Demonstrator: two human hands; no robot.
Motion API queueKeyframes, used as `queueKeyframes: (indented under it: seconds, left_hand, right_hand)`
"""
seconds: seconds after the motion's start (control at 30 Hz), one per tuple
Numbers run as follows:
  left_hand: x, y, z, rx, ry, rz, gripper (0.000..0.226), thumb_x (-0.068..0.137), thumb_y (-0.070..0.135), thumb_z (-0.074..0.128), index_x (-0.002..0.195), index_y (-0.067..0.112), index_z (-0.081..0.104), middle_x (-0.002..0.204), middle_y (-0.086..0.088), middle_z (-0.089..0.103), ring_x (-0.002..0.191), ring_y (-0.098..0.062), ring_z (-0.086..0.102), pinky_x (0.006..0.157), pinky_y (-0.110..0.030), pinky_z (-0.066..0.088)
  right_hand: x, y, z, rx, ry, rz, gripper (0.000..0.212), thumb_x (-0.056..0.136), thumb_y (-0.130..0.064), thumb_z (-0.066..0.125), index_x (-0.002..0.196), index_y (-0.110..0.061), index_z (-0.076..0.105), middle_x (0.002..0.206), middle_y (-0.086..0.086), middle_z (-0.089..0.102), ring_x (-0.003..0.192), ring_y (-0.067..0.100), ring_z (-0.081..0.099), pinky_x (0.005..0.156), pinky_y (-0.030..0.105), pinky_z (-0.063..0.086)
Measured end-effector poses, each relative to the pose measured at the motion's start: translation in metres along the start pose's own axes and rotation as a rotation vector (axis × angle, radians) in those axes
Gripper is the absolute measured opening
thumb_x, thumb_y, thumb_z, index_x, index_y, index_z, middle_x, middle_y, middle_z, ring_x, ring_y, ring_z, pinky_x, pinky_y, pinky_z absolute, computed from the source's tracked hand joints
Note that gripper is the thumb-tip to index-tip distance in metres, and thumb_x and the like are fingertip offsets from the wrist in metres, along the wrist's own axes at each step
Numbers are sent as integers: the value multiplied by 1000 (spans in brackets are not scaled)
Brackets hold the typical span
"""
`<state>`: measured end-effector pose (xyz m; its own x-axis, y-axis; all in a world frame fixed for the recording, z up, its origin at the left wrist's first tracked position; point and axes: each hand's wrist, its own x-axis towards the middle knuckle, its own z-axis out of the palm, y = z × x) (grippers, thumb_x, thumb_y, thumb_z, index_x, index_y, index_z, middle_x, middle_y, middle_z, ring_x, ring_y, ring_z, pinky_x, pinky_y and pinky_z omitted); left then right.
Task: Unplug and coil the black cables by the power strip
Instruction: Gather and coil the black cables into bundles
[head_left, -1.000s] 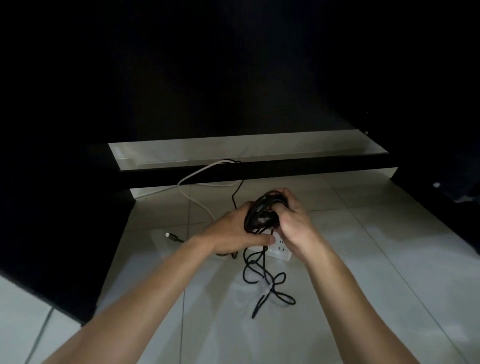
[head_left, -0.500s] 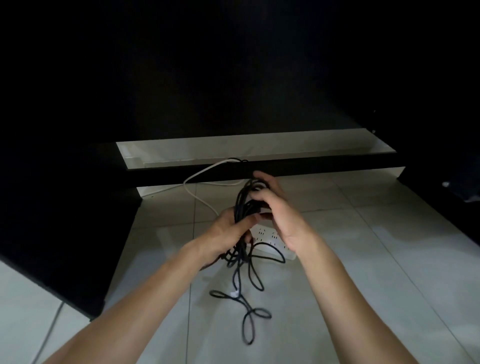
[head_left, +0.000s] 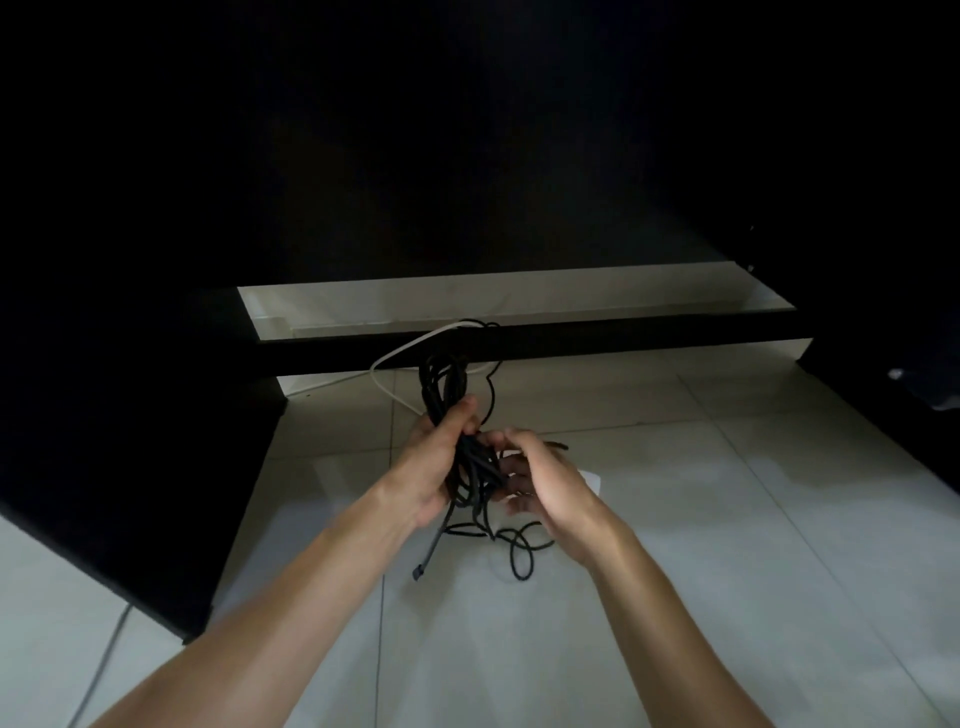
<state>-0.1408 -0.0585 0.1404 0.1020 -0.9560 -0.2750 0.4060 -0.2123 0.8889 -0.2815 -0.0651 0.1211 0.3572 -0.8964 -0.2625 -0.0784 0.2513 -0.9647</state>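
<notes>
Left hand (head_left: 434, 462) grips limp, light black cables (head_left: 445, 382) at mid-bundle, the likely best hold; right hand (head_left: 545, 480) cups loose strands, fingers curled.

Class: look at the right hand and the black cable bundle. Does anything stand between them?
Nothing visible does. The right hand sits right beside the black cable bundle, which the left hand grips; whether its fingers already touch the strands is unclear.

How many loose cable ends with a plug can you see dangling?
1: a black plug end hangs below the black cable bundle that the left hand grips. Others may be hidden inside the bundle.
</notes>
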Motion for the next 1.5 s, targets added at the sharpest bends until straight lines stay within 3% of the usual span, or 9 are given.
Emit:
queueKeyframes:
  seconds: [0.13, 0.3, 0.5, 0.73, 0.9, 1.07, 1.2, 1.4, 1.5]
  left_hand:
    - [9, -2, -4, 167, 84, 99, 28, 94, 27, 61, 70, 16, 51, 57, 3, 52, 63, -23, 62, 65, -35, 52]
    - [11, -1, -21, 108, 176, 38, 24, 96, 27, 58, 80, 10, 49, 64, -11, 60, 49, -17, 66, 42, -26, 51]
    - [14, 3, -27, -63, 111, -51, 40, 97, 31, 56, 62, 14, 46, 70, -13, 65, 69, -20, 72, 68, -32, 58]
    - [11, 6, -34, -150, -18, -145, 43, 97, 35, 53, 59, 15, 48, 71, -10, 70, 81, -22, 72, 74, -33, 58]
    - [18, 3, -39, 3, 137, -13, 38, 97, 26, 56, 62, 15, 46, 54, -1, 51, 55, -16, 68, 49, -26, 54]
    - [24, -1, -60, 206, 244, 78, 24, 94, 27, 60, 75, 16, 50, 61, 1, 42, 41, -11, 45, 58, -33, 45]
    - [24, 1, -64, 205, 284, 114, 22, 94, 26, 60, 77, 16, 52, 62, 2, 44, 42, -11, 45, 57, -32, 43]
    - [21, 8, -43, 9, 195, 71, 25, 95, 23, 60, 74, 15, 49, 56, 3, 42, 40, -10, 44, 54, -29, 43]
    - [19, 11, -31, -33, 143, 71, 30, 96, 22, 58, 69, 16, 47, 52, 5, 41, 39, -10, 45, 50, -26, 45]
  right_hand:
    - [-1, 8, -11, -65, 86, -41, 21, 97, -30, 55, 104, -24, 74, 92, -10, 74, 82, 8, 61, 71, 22, 45]
    - [-2, 14, -29, -26, 136, -41, 13, 95, -13, 61, 94, -18, 73, 84, -4, 70, 88, 15, 65, 73, 26, 49]
    - [-5, 18, 1, -216, -2, -128, 20, 89, -37, 71, 105, -27, 67, 97, -4, 67, 86, 14, 67, 67, 23, 48]
    - [4, 8, 9, -215, -8, -195, 8, 97, -22, 61, 94, -23, 68, 83, -6, 65, 68, 4, 63, 60, 10, 44]
    - [12, 11, -6, -53, 252, -168, 19, 100, -17, 49, 89, -23, 64, 81, -5, 71, 78, 13, 68, 68, 29, 48]
    - [27, 21, -36, 78, 486, -69, 19, 103, -14, 40, 90, -15, 54, 68, 5, 52, 53, 19, 54, 54, 32, 47]
    - [30, 37, -53, -277, 560, -30, 12, 99, -17, 45, 109, -19, 52, 83, 6, 59, 66, 19, 56, 62, 29, 44]
    - [28, 52, -48, -321, 598, 19, 69, 96, -17, 53, 155, -25, 18, 142, 14, 36, 116, 29, 53, 95, 29, 41]
    - [19, 46, -29, -400, 686, -197, 71, 89, -14, 59, 151, -27, 29, 137, 8, 40, 113, 24, 52, 96, 36, 47]
